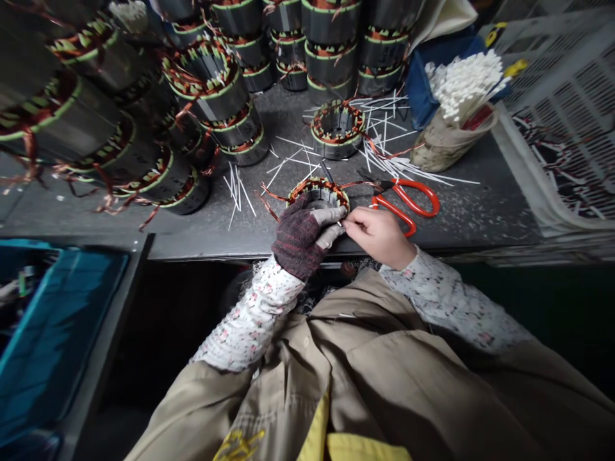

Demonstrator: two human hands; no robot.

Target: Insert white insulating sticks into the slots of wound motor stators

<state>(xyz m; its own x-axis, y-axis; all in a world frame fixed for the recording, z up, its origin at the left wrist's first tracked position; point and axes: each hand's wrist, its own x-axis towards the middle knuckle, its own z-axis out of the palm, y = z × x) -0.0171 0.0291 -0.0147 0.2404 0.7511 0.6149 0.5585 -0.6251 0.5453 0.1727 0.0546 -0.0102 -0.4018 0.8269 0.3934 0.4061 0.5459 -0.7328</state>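
Note:
A wound motor stator (319, 187) with copper windings and a pale green rim stands at the table's front edge. Over its near side lies my left hand (307, 234), in a dark knit glove with wrapped fingertips, gripping it. My bare right hand (379, 234) is closed in a pinch at the stator's right front, against the left fingertips. A short white end of a thin strip (341, 223) shows between them; the rest is hidden. Red-handled scissors (416, 197) lie right beside my right hand. Behind is a second stator (337, 131), among loose thin white strips (384, 137).
Stacked stators (331, 51) fill the back and left of the table (211, 234). At right stand a cloth-wrapped bundle of white strips (466, 83), a blue bin (423, 83) and a white plastic basket (552, 96). A teal crate (81, 307) sits at lower left.

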